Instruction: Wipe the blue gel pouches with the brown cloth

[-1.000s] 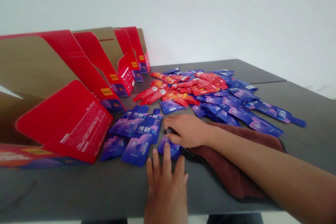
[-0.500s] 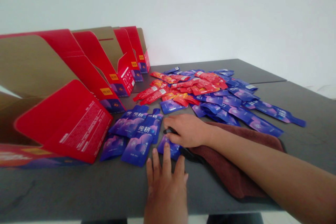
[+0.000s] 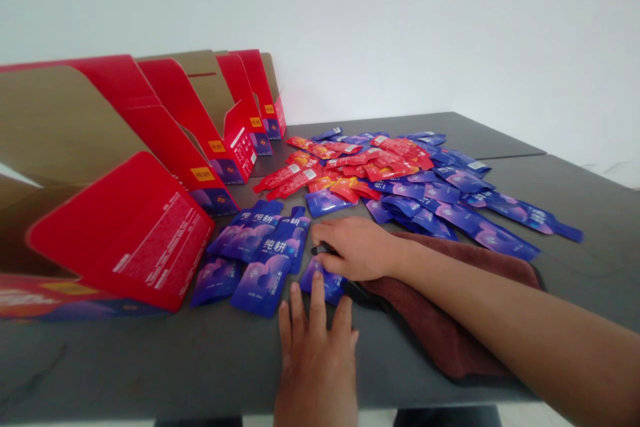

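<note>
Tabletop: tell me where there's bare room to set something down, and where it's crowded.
Bare tabletop lies front-left, between the near edge, blue pouches and left hand; also right of the brown towel. Crowded: the red-and-blue pouch pile and around the right hand.

1. Foil sachets: violet-blue, with cloudy pink swirls and white characters.
2. Other foil sachets: red shading to orange, with small white labels.
3. Cardboard boxes: red outside, tan inside, with yellow labels.
4. Towel: dark maroon.
5. Desk: charcoal grey.
</note>
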{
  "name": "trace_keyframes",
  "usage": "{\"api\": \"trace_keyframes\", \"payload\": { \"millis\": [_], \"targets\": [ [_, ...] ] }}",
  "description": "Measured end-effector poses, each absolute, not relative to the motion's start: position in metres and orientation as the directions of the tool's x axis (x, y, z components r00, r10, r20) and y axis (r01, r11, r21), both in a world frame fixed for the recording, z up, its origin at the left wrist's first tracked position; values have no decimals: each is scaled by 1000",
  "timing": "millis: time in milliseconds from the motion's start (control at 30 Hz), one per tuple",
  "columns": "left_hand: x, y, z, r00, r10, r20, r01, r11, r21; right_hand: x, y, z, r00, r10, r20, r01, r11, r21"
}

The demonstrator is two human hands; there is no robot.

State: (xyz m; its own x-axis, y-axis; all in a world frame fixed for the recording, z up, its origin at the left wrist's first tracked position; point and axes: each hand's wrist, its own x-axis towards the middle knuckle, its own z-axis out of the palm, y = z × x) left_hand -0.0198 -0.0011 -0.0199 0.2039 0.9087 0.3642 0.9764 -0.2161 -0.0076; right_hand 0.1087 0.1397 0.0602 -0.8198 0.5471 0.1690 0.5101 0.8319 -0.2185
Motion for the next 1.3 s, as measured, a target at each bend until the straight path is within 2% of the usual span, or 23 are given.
{"api": "trace_keyframes", "payload": {
  "millis": [1167,1300],
  "targets": [
    [-17,-1,-20,196,887,417,980,-194,-49,109,140,59,-820,542,182,504,836,-217],
    [-19,-1,-20,239,873,425,970,-235,-63,109,140,59,-821,541,183,505,837,-211]
  ]
}}
